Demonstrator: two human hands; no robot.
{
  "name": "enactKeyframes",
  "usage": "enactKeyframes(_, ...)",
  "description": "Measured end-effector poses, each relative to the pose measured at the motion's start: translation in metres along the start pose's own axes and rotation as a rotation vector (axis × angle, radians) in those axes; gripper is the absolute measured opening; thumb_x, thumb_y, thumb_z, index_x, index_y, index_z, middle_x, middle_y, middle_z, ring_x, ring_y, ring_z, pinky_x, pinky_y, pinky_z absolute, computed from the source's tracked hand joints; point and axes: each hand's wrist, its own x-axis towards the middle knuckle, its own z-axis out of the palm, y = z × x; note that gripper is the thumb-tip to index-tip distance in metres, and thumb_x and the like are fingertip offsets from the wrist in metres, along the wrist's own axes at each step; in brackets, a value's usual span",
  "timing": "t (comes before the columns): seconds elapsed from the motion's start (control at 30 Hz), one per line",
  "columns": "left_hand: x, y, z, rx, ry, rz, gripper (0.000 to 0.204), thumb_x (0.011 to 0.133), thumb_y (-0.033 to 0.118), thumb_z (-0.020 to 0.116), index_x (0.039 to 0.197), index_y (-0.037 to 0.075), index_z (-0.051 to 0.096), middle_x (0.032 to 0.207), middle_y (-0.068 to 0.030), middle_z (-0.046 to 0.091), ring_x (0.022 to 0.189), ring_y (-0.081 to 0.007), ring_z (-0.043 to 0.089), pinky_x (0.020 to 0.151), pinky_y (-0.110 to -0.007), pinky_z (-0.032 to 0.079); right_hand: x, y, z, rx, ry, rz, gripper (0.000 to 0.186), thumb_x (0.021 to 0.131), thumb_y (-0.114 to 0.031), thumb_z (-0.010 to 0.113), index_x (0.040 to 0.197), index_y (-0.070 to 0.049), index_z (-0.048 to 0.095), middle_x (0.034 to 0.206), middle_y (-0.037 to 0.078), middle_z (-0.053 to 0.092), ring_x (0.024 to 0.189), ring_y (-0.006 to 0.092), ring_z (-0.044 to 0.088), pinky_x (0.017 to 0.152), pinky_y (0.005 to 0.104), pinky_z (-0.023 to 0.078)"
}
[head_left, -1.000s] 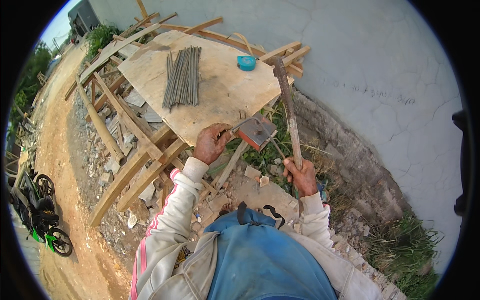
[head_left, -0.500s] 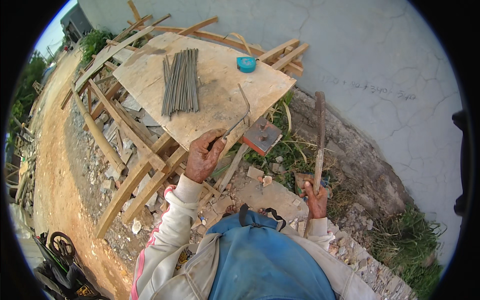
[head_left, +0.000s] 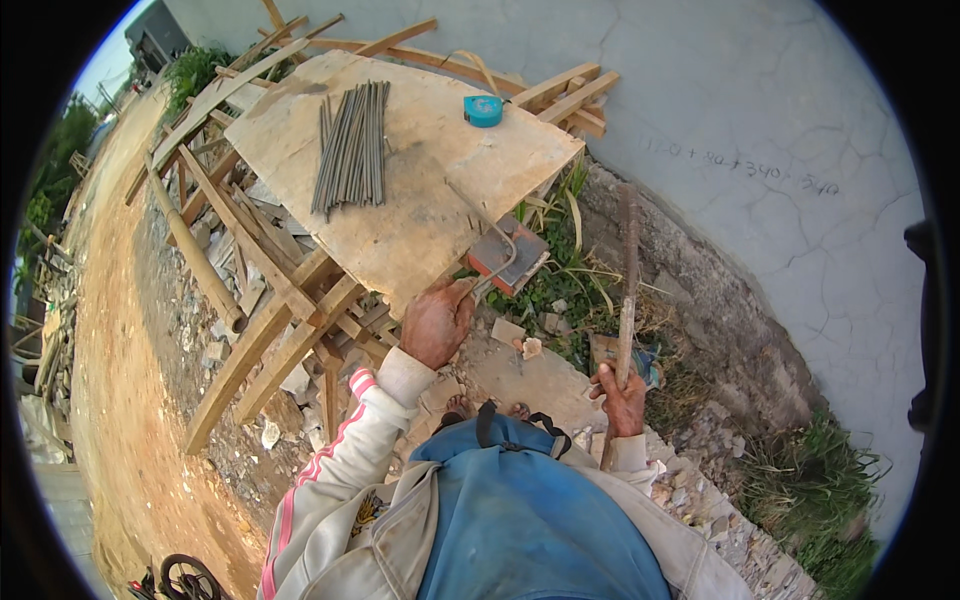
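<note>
My left hand [head_left: 438,325] is closed round one end of a thin steel rod [head_left: 482,215], just past the near edge of the plywood board [head_left: 425,245]. The rod has a sharp bend, and its free leg reaches back over the board. That bend lies over a metal plate on a red-sided block [head_left: 509,257] at the board's right corner; whether it touches the plate I cannot tell. In my right hand [head_left: 621,400] a long rusty bar [head_left: 627,290] stands nearly upright, gripped low on its length. A bundle of straight steel rods [head_left: 352,150] rests on the board.
A teal tape measure [head_left: 483,111] sits near the board's far edge. Wooden beams [head_left: 270,330] prop the board, with a bamboo pole [head_left: 195,255] to the left. Rubble [head_left: 700,500] lies around my feet. A cracked grey wall [head_left: 740,130] rises at right, a dirt road [head_left: 130,330] runs left.
My left hand has come nearer to me and slightly right, turning the bent rod so its bend now lies over the block. My right hand keeps hold of the bar, shifted slightly left.
</note>
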Motion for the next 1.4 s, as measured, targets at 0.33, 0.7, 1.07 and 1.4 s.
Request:
enactKeyframes(0.33,-0.007,-0.003,0.017,0.045,-0.048,-0.069,0.025,0.088,0.014,0.063,0.109,0.004,0.071,0.09,-0.0239,0.069,0.086,-0.0431,0.066,0.078,-0.05,0.052,-0.005,-0.003,-0.011,-0.11,-0.085,0.013,0.026,0.096,-0.022,0.072,0.107,0.0,0.066,0.07,0.0,0.058,0.053,0.0081,0.052,0.047,0.0247,0.041)
enactKeyframes(0.7,0.002,-0.03,0.003,0.154,-0.295,-0.059,0.027,0.092,0.024,0.066,0.111,0.005,0.064,0.089,-0.0261,0.07,0.086,-0.0431,0.068,0.077,-0.053,0.054,-0.07,-0.012,-0.006,-0.485,-0.075,-0.136,0.035,0.103,-0.033,0.059,0.092,0.0,0.053,0.064,0.009,0.043,0.057,0.0198,0.045,0.055,0.0377,0.038)
enactKeyframes(1.07,0.02,-0.061,-0.018,-0.068,-0.46,0.279,0.038,0.092,0.019,0.061,0.127,0.002,0.059,0.087,-0.0276,0.068,0.081,-0.0445,0.068,0.072,-0.053,0.053,-0.157,-0.023,0.072,-0.565,0.064,-0.018,0.037,0.106,-0.035,0.053,0.093,0.0,0.057,0.07,0.022,0.056,0.064,0.0395,0.057,0.06,0.0458,0.043)
enactKeyframes(1.4,0.025,-0.079,-0.008,-0.062,-0.428,0.482,0.043,0.095,0.018,0.058,0.133,0.0,0.055,0.081,-0.025,0.069,0.07,-0.0437,0.067,0.066,-0.054,0.054,-0.173,-0.031,0.12,-0.681,0.186,0.01,0.043,0.107,-0.04,0.048,0.091,0.0,0.052,0.067,0.02,0.046,0.062,0.0367,0.048,0.06,0.0451,0.04)
